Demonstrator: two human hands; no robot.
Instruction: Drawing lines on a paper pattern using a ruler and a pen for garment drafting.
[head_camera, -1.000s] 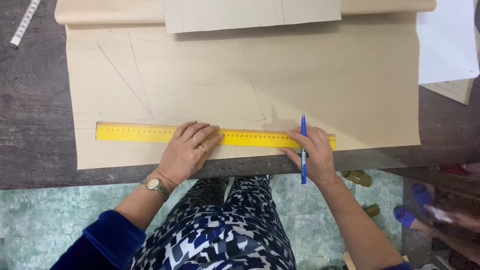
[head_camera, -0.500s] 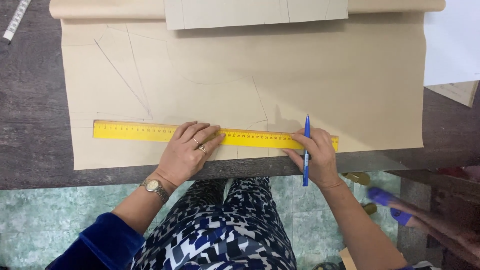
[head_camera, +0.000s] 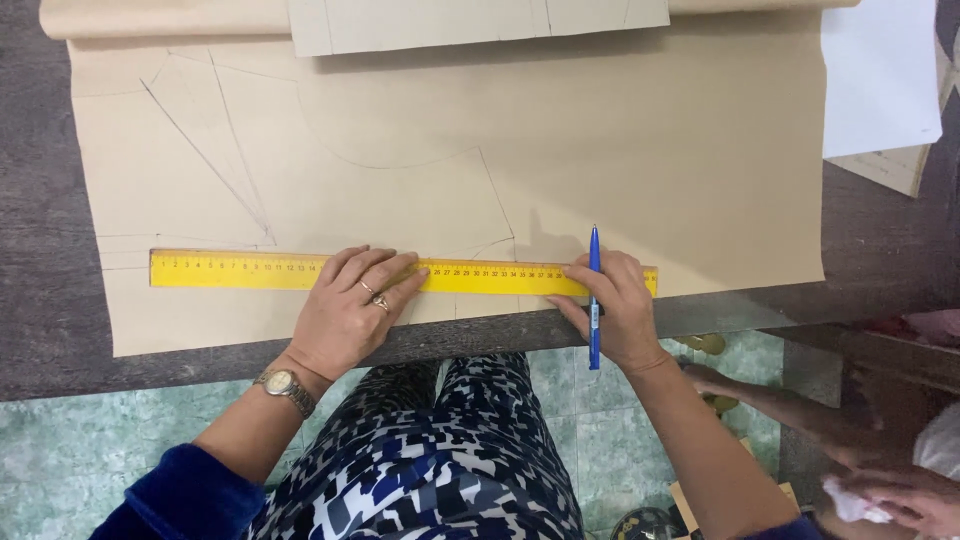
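Observation:
A long yellow ruler (head_camera: 230, 270) lies flat across the lower part of a large tan sheet of pattern paper (head_camera: 640, 160) with pencilled lines and curves. My left hand (head_camera: 350, 310), with a ring and a wristwatch, presses down on the ruler's middle, fingers spread. My right hand (head_camera: 615, 310) rests on the ruler's right end and holds a blue pen (head_camera: 594, 300), which lies upright across the hand, its upper end on the paper above the ruler.
The paper lies on a dark wooden table (head_camera: 40, 330) whose front edge runs just below the ruler. A paler sheet (head_camera: 470, 20) lies at the top, white paper (head_camera: 875, 80) at the right. Another person's arm and hand (head_camera: 850, 450) show at lower right, over green floor tiles.
Both hands and the ruler keep their places on the paper. The other person's arm at lower right has shifted.

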